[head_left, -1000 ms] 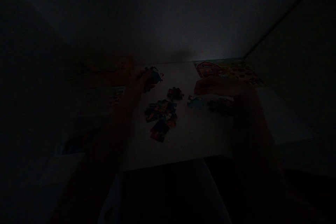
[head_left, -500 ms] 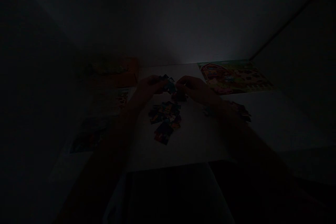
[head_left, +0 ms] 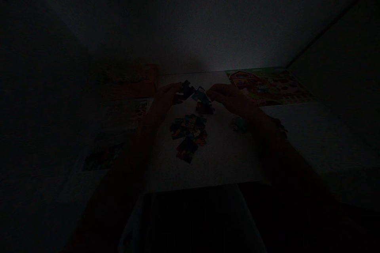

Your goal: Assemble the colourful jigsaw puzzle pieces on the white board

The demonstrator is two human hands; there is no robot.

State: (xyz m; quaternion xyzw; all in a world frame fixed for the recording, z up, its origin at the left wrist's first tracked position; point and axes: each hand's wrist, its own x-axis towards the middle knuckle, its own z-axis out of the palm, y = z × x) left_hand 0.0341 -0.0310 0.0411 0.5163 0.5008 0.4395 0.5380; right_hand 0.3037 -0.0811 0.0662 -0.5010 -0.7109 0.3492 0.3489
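The picture is very dark. My left hand pinches a dark jigsaw puzzle piece by its left side, over the far part of the white table. Just to the right, my right hand is closed on a bluish puzzle piece, its fingertips at the piece's right edge. Below that piece, more puzzle pieces lie on the table, partly covered by it. Nearer to me is a loose heap of puzzle pieces, with a darker piece at its front.
A farm picture sheet lies at the back right. An orange box stands at the back left, with picture sheets in front. More pieces lie beside my right forearm. A wall rises behind the table.
The pieces in my hands, close together before, are now apart, with the bluish one at my right fingertips. My right hand has shifted slightly right. The view has grown darker.
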